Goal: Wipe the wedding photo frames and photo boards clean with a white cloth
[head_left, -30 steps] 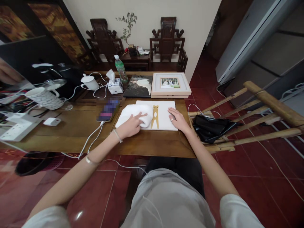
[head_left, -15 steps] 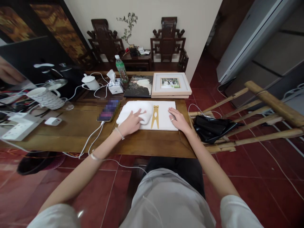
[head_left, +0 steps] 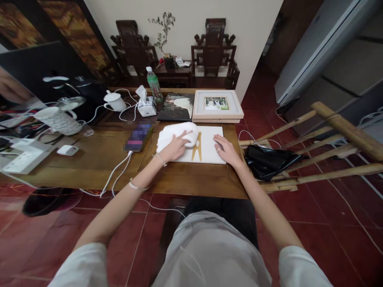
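A folded white towel [head_left: 171, 133] lies over the left part of a flat white panel [head_left: 212, 156]. My left hand [head_left: 175, 147] presses on the towel, some fingers sunk into it and one stretched out along its top. Beside the towel's right edge, the panel bears a gold, two-legged flat shape [head_left: 197, 149], its upper left part covered by the cloth. My right hand [head_left: 225, 149] rests flat at the panel's right edge, fingers stretched out, with a ring on one of them.
Behind the panel lie a white picture frame [head_left: 218, 95] and a dark picture panel [head_left: 170, 111]. A tissue box [head_left: 146, 107], a bottle [head_left: 154, 84], a phone [head_left: 138, 137], mugs and a power strip [head_left: 25, 157] with cables stand leftward. A bamboo rack [head_left: 302, 177] holds a black bag [head_left: 265, 159].
My left hand and the towel have moved right, over part of the gold shape. My right hand stays on the panel's edge.
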Demonstrator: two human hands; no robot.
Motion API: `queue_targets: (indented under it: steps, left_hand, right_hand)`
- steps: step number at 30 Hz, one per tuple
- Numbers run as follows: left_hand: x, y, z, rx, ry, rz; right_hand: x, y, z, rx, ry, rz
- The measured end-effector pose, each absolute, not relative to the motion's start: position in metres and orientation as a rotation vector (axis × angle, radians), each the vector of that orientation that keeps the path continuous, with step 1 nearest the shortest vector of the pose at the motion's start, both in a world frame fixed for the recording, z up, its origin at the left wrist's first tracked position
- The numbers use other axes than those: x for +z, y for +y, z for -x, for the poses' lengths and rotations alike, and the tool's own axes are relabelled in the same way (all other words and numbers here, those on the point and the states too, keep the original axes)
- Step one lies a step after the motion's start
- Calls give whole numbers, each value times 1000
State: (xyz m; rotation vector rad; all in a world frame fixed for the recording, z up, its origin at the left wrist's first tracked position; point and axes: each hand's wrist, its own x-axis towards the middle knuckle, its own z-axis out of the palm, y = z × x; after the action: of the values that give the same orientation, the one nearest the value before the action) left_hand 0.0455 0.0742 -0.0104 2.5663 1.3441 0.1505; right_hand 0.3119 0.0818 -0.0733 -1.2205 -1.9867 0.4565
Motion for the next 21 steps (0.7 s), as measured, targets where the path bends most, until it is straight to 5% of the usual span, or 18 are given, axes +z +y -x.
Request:
queue_targets:
  steps: [7,21]
  left_hand:
    - [-20,101,-95,173,1378,-2730]
    - [-5,-12,-90,-15,1170,-2859]
  right_hand:
    - [-73,82,-313,448,-1990,1215]
    - [-73,82,-312,441,-1992,1237]
